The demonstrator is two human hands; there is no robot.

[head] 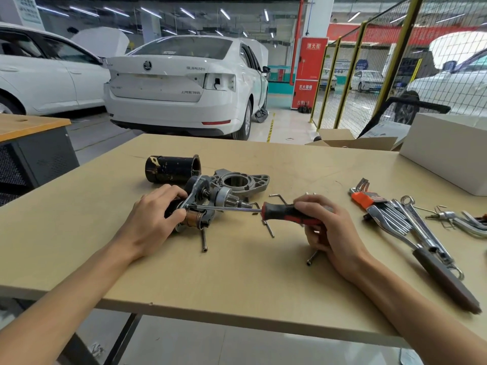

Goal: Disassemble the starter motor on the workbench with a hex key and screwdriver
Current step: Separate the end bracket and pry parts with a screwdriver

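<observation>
- Head view: the motor point(196, 206) lies mid-counter point(237, 272), just in front of the black can point(172, 169) and touching the grey housing point(242, 183).
- Left hand point(155, 219) grips the motor's near end, fingers curled round it. Right hand point(320, 227) is clenched on the screwdriver point(287, 213) handle, and the shaft reaches across to the motor, tip at the metal lever by the left fingers.
- The risk I see: the tip sits so close to those fingers that a slip under load would drive it into them.
- The motor is held by one hand only, so prying hard could roll it.
- Loose bolts point(204, 239) lie just in front of the motor, and a jolt could send them off the counter.
</observation>
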